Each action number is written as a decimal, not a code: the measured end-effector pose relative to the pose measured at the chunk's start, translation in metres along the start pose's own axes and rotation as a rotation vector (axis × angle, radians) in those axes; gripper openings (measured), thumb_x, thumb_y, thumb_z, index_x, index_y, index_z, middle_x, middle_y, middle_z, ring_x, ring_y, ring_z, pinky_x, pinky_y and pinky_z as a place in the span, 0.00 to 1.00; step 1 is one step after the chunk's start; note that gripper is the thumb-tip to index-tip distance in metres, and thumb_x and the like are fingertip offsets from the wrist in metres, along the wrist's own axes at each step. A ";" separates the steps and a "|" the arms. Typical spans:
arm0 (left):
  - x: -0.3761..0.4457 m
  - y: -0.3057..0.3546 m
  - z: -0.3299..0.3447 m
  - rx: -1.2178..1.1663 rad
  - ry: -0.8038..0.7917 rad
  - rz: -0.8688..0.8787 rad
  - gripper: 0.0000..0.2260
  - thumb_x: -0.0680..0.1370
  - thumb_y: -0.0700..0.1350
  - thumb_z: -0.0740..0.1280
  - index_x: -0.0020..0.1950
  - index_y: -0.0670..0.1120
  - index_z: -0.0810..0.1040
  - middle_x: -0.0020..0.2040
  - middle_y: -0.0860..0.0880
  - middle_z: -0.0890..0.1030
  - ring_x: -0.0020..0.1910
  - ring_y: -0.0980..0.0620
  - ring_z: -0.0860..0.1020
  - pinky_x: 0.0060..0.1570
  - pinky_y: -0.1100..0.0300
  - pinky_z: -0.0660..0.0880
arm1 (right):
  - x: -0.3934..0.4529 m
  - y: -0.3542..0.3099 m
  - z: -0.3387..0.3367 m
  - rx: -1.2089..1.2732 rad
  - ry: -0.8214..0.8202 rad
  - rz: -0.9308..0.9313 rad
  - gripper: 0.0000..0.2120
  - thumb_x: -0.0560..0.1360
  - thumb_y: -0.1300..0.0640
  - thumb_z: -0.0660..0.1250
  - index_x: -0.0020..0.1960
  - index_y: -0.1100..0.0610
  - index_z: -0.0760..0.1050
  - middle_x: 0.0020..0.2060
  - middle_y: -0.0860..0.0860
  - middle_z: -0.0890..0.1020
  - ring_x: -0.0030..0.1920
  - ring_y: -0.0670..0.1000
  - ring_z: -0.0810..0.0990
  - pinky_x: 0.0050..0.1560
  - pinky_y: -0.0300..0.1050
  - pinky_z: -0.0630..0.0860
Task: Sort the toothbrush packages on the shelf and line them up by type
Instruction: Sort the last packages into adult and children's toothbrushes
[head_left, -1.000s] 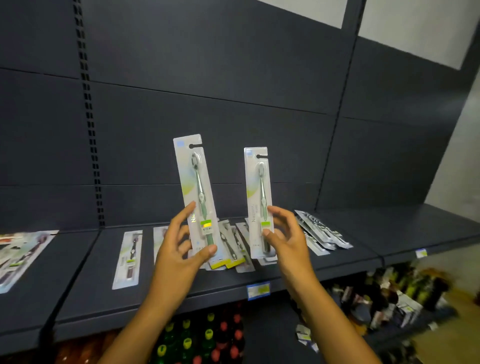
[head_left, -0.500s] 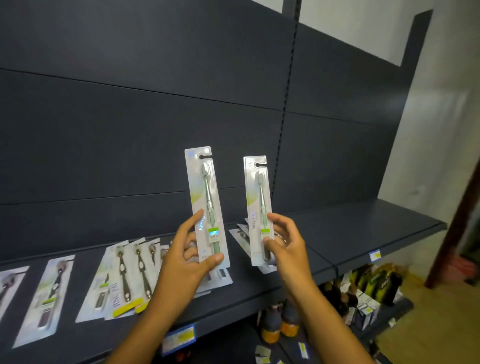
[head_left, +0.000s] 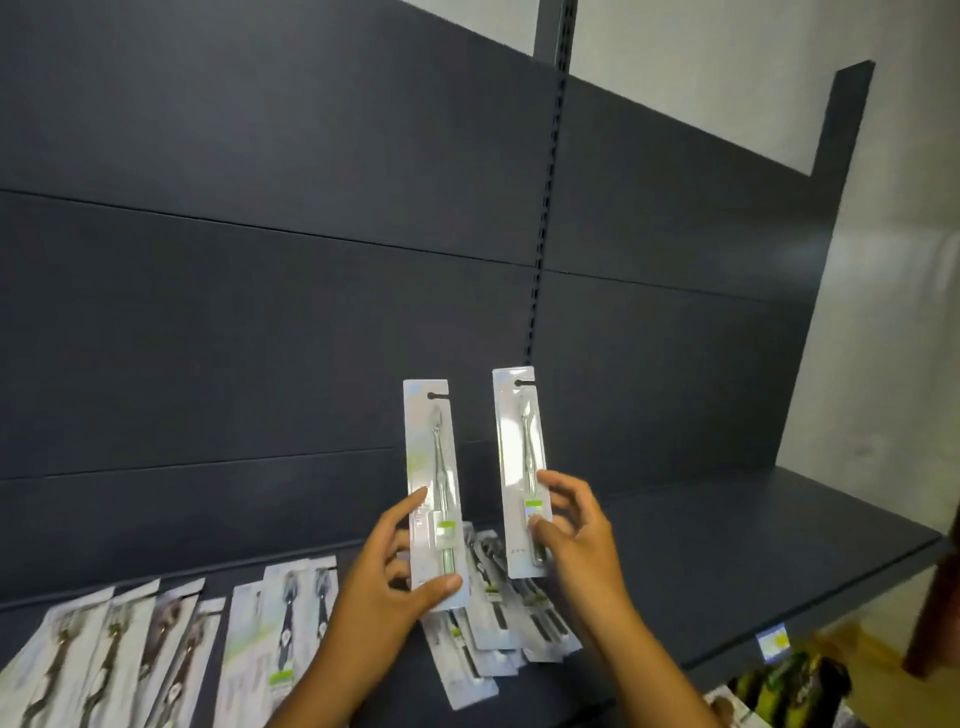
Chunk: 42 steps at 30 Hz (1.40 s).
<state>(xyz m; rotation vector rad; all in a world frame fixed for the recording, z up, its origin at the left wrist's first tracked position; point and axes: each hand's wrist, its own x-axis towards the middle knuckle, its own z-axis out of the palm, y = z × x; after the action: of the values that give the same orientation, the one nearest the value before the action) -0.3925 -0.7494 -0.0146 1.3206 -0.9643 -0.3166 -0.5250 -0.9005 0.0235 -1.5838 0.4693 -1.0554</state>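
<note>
Right, I've got one toothbrush pkg in my left hand (head_left: 387, 582), thumb across its bottom and fingers curled behind, and a matching pkg (head_left: 519, 470) pinched low in my right hand (head_left: 576, 535), both upright above the shelf (head_left: 727, 551). They look the same type, so best lay them side by side, edges squared, on the bare stretch to the right, w/o nudging the fanned pile (head_left: 498, 634) below. Print's too blurred to read; the left row (head_left: 114, 660) is cut off.
</note>
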 end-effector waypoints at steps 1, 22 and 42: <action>0.005 -0.003 0.006 0.013 0.011 -0.005 0.35 0.69 0.37 0.76 0.70 0.61 0.68 0.56 0.54 0.82 0.54 0.55 0.82 0.46 0.65 0.80 | 0.007 0.005 -0.004 0.012 -0.018 0.014 0.19 0.76 0.71 0.65 0.61 0.52 0.74 0.53 0.51 0.82 0.48 0.46 0.85 0.43 0.43 0.83; 0.019 -0.076 0.061 0.407 0.055 -0.525 0.27 0.66 0.62 0.76 0.63 0.57 0.77 0.62 0.49 0.77 0.57 0.54 0.78 0.61 0.58 0.75 | 0.059 0.141 -0.051 -0.359 -0.416 0.175 0.15 0.74 0.58 0.72 0.60 0.54 0.76 0.55 0.51 0.80 0.52 0.50 0.80 0.52 0.44 0.79; -0.013 -0.010 0.031 0.974 0.099 -0.398 0.15 0.74 0.53 0.72 0.58 0.51 0.75 0.55 0.52 0.78 0.51 0.53 0.78 0.55 0.56 0.77 | 0.056 0.079 -0.034 -0.818 -0.687 -0.239 0.21 0.76 0.48 0.67 0.66 0.52 0.69 0.63 0.52 0.71 0.66 0.53 0.69 0.63 0.49 0.71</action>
<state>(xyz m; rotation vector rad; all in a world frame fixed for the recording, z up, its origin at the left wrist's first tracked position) -0.4200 -0.7633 -0.0304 2.4055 -0.7745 -0.0603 -0.5054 -0.9868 -0.0292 -2.6377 0.2360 -0.4092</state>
